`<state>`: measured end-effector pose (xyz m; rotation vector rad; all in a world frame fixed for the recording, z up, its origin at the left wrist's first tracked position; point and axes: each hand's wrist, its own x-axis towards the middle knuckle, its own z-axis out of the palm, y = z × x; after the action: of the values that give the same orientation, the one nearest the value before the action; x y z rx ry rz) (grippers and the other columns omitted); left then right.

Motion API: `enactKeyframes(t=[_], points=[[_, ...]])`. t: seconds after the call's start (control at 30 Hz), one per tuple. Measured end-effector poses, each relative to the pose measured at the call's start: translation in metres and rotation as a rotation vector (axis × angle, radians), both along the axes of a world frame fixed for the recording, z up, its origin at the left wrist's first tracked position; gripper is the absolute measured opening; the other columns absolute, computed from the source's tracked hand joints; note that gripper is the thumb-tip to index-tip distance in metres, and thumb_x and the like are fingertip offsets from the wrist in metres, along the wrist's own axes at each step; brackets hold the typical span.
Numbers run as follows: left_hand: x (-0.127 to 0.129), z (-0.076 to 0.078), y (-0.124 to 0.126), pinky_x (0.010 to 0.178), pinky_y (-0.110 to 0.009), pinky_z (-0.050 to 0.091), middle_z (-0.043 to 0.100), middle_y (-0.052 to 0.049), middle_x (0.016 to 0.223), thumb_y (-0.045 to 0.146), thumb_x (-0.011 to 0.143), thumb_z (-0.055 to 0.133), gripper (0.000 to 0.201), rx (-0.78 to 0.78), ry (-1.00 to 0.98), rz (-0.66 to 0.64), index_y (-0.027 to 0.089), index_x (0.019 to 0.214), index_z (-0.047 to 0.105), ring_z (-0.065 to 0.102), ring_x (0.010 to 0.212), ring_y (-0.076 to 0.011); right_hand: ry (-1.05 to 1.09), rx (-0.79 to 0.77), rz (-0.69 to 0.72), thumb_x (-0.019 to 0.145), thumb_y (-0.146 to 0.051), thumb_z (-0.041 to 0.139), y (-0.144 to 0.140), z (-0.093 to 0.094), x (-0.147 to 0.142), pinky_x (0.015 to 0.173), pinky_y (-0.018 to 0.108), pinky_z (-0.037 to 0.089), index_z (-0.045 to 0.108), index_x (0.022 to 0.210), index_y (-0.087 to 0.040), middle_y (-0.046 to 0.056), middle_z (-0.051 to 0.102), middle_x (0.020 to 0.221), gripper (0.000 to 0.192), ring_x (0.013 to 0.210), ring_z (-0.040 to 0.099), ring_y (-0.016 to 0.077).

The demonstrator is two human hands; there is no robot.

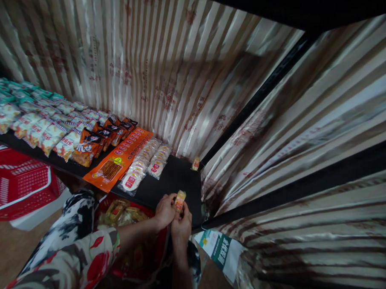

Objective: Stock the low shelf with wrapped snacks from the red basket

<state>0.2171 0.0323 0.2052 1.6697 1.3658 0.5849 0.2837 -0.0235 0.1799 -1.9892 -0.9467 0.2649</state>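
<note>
Over the front of the black shelf [178, 175], both my hands hold one small yellow wrapped snack packet [180, 199] with a red-orange label. My left hand [165, 211] has its fingers closed on the packet's left side. From below and to the right, my right hand [183, 225] grips its lower end. A similar small packet [195, 163] stands at the back right corner of the shelf. Left of the bare shelf part lie two rows of round white packaged crackers [157, 165]. Below my forearms, a red basket [161, 250] contains more yellowish packets [116, 211].
An orange snack bag [106, 169] lies beside the crackers, its front edge overhanging the shelf. Farther left are rows of white-and-orange snack bags [48, 136]. Another red basket [22, 181] is at the left. Striped sheeting [164, 77] and a dark bar [255, 103] bound the shelf.
</note>
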Motion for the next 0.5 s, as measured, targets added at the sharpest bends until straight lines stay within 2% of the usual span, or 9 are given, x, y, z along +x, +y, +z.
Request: enactKeyframes(t=[0.17, 0.27, 0.37, 0.5], points=[[0.011, 0.005, 0.009, 0.081, -0.02, 0.042, 0.061, -0.007, 0.1, 0.015, 0.084, 0.038, 0.042, -0.004, 0.002, -0.037, 0.023, 0.121, 0.056, 0.058, 0.091, -0.0144, 0.05, -0.025, -0.032, 0.076, -0.04, 0.044, 0.011, 0.001, 0.009, 0.07, 0.03, 0.047, 0.052, 0.121, -0.014, 0.016, 0.055, 0.115, 0.052, 0.076, 0.062, 0.0197], [0.018, 0.011, 0.015, 0.082, -0.02, 0.042, 0.061, -0.007, 0.101, 0.016, 0.085, 0.038, 0.042, -0.022, 0.015, -0.035, 0.022, 0.122, 0.056, 0.058, 0.093, -0.0145, 0.05, 0.015, -0.04, 0.075, -0.039, 0.046, 0.019, -0.001, 0.014, 0.071, 0.031, 0.047, 0.053, 0.119, -0.014, 0.016, 0.056, 0.114, 0.051, 0.082, 0.062, 0.0219], [0.025, 0.015, 0.021, 0.082, -0.019, 0.042, 0.062, -0.006, 0.101, 0.017, 0.084, 0.039, 0.041, -0.04, 0.031, -0.025, 0.023, 0.121, 0.056, 0.058, 0.094, -0.0144, 0.051, 0.02, -0.055, 0.075, -0.039, 0.046, 0.027, -0.006, 0.021, 0.072, 0.031, 0.047, 0.052, 0.12, -0.014, 0.016, 0.056, 0.114, 0.052, 0.084, 0.062, 0.0223], [0.035, 0.012, 0.03, 0.08, -0.02, 0.042, 0.061, -0.007, 0.099, 0.016, 0.082, 0.042, 0.042, -0.042, 0.023, -0.029, 0.023, 0.12, 0.057, 0.058, 0.092, -0.0151, 0.063, 0.005, -0.033, 0.074, -0.042, 0.049, 0.037, -0.017, 0.035, 0.069, 0.028, 0.047, 0.051, 0.122, -0.015, 0.016, 0.055, 0.116, 0.055, 0.082, 0.063, 0.021]])
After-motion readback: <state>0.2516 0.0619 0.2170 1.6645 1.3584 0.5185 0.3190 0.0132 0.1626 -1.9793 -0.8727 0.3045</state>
